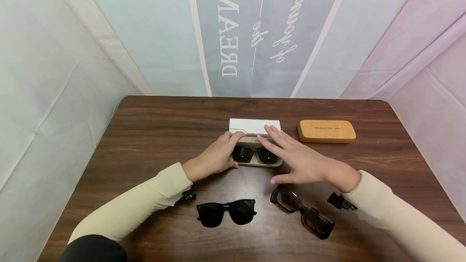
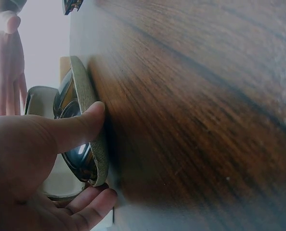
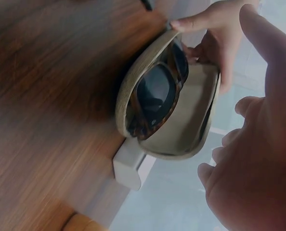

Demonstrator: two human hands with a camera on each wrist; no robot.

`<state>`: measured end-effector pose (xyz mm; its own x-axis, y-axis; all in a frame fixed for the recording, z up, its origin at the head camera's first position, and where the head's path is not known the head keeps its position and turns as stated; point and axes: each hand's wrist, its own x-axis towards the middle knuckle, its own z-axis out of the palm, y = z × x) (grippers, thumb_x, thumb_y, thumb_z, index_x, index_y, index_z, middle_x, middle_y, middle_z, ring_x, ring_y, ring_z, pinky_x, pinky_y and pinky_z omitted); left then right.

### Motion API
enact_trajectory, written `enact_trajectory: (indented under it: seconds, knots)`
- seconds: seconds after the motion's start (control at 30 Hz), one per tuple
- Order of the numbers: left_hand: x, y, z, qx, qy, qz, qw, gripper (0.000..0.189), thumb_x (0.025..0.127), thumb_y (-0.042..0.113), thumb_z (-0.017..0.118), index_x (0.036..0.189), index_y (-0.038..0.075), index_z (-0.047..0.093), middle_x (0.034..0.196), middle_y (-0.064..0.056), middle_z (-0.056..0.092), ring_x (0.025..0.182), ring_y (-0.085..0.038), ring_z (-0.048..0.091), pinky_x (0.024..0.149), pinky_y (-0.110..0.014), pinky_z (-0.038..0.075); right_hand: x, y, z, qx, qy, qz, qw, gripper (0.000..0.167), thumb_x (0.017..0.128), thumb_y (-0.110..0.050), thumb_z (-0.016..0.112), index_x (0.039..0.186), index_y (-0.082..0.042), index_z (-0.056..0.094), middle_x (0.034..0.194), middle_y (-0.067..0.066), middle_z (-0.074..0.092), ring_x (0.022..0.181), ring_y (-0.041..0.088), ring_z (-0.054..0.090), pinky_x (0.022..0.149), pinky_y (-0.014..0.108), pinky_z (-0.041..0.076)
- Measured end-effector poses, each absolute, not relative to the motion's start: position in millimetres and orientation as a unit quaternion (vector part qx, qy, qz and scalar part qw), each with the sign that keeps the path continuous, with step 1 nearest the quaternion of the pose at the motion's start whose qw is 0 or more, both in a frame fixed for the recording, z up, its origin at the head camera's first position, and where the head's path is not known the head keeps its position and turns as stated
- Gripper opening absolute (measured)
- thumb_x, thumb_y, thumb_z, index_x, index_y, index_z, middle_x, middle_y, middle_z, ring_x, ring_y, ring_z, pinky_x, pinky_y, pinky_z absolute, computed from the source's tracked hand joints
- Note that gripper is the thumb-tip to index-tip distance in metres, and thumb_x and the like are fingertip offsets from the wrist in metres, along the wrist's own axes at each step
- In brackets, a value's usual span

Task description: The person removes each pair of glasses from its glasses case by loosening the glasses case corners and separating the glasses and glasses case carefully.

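An open beige eyeglass case (image 1: pixel 255 164) stands at the middle of the table with its lid raised. Inside lie dark-lensed, tortoiseshell-framed sunglasses (image 3: pixel 155 91). My left hand (image 1: pixel 217 153) grips the left end of the case, thumb over the front rim and fingers round the back, as the left wrist view shows. On the other side, my right hand (image 1: pixel 303 161) hovers by the case's right end with fingers spread and straight, holding nothing. In the right wrist view, its fingers are apart from the raised lid.
Right behind the open case is a white case (image 1: pixel 255 124). A tan-yellow case (image 1: pixel 326 132) with small lettering lies at the back right. Nearer the front are black sunglasses (image 1: pixel 212 213) and brown sunglasses (image 1: pixel 318 223). Fabric walls (image 1: pixel 167 51) border the table (image 1: pixel 164 124).
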<state>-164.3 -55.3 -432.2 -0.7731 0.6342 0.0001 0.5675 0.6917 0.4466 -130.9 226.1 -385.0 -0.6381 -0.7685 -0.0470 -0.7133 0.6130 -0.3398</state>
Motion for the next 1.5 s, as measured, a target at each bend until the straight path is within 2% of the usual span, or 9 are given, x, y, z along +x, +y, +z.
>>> enact_trajectory:
  seconds: [0.2, 0.43, 0.67, 0.83, 1.2, 1.5]
  knots:
    - [-165.4, -55.4, -431.9, 0.331, 0.915, 0.22, 0.074, 0.092, 0.079, 0.019, 0.09, 0.152, 0.013, 0.035, 0.121, -0.017, 0.054, 0.107, -0.028, 0.056, 0.092, -0.04, 0.052, -119.6, 220.9, -383.6, -0.428, 0.885, -0.159, 0.094, 0.109, 0.085, -0.052, 0.078, 0.165, -0.021, 0.011, 0.171, 0.006, -0.006, 0.156, 0.029, 0.0, 0.12, 0.057, 0.019]
    - [-165.4, -55.2, -430.1, 0.325, 0.917, 0.22, 0.076, 0.091, 0.079, 0.019, 0.09, 0.151, 0.015, 0.035, 0.122, -0.017, 0.054, 0.11, -0.028, 0.056, 0.095, -0.04, 0.051, -111.4, 215.6, -383.0, -0.457, 0.868, -0.176, 0.084, 0.1, 0.088, -0.042, 0.08, 0.164, -0.019, 0.02, 0.17, 0.007, 0.015, 0.155, 0.026, 0.014, 0.116, 0.054, 0.03]
    - [-165.7, -55.5, -429.6, 0.326, 0.916, 0.22, 0.081, 0.091, 0.079, 0.018, 0.09, 0.151, 0.016, 0.035, 0.122, -0.017, 0.054, 0.109, -0.028, 0.056, 0.094, -0.039, 0.051, -110.1, 212.7, -383.9, -0.467, 0.859, -0.193, 0.081, 0.084, 0.095, -0.039, 0.073, 0.162, -0.014, 0.028, 0.166, 0.008, 0.027, 0.152, 0.022, 0.026, 0.112, 0.049, 0.038]
    - [-165.9, -56.3, -430.2, 0.333, 0.914, 0.217, 0.079, 0.092, 0.079, 0.019, 0.09, 0.152, 0.015, 0.034, 0.122, -0.017, 0.054, 0.108, -0.027, 0.056, 0.094, -0.039, 0.051, -110.9, 210.3, -387.7, -0.463, 0.863, -0.189, 0.076, 0.074, 0.098, -0.04, 0.068, 0.157, -0.007, 0.037, 0.161, 0.013, 0.036, 0.148, 0.027, 0.034, 0.111, 0.05, 0.04]
    - [-164.0, -57.1, -431.1, 0.337, 0.911, 0.227, 0.073, 0.091, 0.078, 0.017, 0.09, 0.15, 0.014, 0.036, 0.119, -0.017, 0.054, 0.105, -0.027, 0.055, 0.091, -0.039, 0.051, -110.7, 199.8, -398.2, -0.419, 0.894, -0.135, 0.089, 0.081, 0.097, -0.037, 0.07, 0.155, 0.004, 0.033, 0.162, 0.022, 0.031, 0.148, 0.036, 0.031, 0.112, 0.055, 0.036]
    - [-162.8, -55.9, -429.8, 0.328, 0.915, 0.224, 0.077, 0.09, 0.079, 0.017, 0.09, 0.151, 0.015, 0.036, 0.119, -0.016, 0.053, 0.107, -0.028, 0.055, 0.092, -0.039, 0.051, -111.5, 189.1, -404.8, -0.376, 0.922, -0.077, 0.043, 0.08, 0.095, -0.039, 0.072, 0.15, 0.009, 0.04, 0.151, 0.028, 0.045, 0.139, 0.04, 0.044, 0.11, 0.053, 0.04]
